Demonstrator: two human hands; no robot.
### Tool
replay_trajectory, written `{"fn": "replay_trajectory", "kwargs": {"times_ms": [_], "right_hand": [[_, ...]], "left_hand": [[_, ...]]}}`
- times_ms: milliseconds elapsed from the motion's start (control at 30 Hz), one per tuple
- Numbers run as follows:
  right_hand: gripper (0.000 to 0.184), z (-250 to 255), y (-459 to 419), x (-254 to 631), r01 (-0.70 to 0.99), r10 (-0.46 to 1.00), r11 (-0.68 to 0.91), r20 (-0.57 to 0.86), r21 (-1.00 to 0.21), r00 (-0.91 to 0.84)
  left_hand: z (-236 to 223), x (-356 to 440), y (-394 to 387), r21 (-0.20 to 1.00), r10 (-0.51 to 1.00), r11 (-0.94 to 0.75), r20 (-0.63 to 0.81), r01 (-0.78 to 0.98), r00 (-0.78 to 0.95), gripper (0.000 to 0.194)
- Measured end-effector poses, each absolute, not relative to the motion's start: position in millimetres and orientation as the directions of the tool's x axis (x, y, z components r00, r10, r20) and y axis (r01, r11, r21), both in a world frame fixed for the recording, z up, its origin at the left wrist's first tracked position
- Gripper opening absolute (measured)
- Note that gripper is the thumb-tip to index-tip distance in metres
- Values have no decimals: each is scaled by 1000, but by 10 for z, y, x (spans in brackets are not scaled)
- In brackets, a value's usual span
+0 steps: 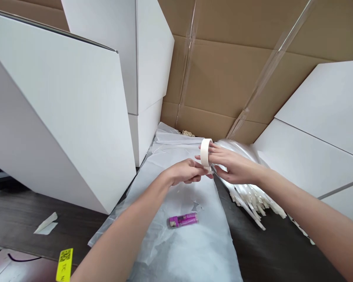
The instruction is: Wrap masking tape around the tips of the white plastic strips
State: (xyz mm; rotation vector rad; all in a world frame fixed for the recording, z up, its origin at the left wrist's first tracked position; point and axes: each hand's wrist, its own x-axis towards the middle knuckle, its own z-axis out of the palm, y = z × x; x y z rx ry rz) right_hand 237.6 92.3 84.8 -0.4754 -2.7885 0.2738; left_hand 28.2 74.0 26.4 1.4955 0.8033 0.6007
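A roll of white tape (pixel 205 152) hangs over the fingers of my right hand (pixel 232 162), which pass through its ring. My left hand (pixel 190 171) is closed just below the roll, pinching what looks like the loose end of the tape. Both hands are above white plastic sheeting (pixel 200 250). Nearer to me on that sheeting lies a purple lighter (pixel 184 220). Beyond and below my right hand is a bundle of thin whitish strips (pixel 253 199) with cream-coloured ends, partly hidden by my arm.
Large white boxes (pixel 76 98) stand on the left, and more white boxes (pixel 326 145) on the right. A taped cardboard wall (pixel 223 78) closes off the back. A paper scrap (pixel 47 225) lies on the dark tabletop (pixel 11 207). At lower left is a yellow label (pixel 64 264).
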Motion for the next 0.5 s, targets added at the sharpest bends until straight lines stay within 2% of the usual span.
{"fn": "replay_trajectory", "kwargs": {"times_ms": [67,133,200,267,400,500], "right_hand": [[31,833,850,2312,308,415,890,314,-337,-854],[26,733,765,2250,293,524,816,424,-499,-738],[20,574,685,2197,229,650,725,534,-650,-541],[22,396,616,2154,145,745,639,561,-755,-361],[36,128,523,2112,51,824,552,535,-832,-188],[53,75,503,2151,141,855,513,488,-847,-177]], "left_hand": [[239,297,752,966,864,-133,3,223,503,24],[212,312,767,892,918,-284,148,352,367,26],[191,321,781,770,913,-403,299,494,278,31],[177,321,792,641,887,-452,397,620,236,30],[148,312,827,446,891,-393,401,804,213,22],[109,311,875,355,907,-349,361,867,217,20]]}}
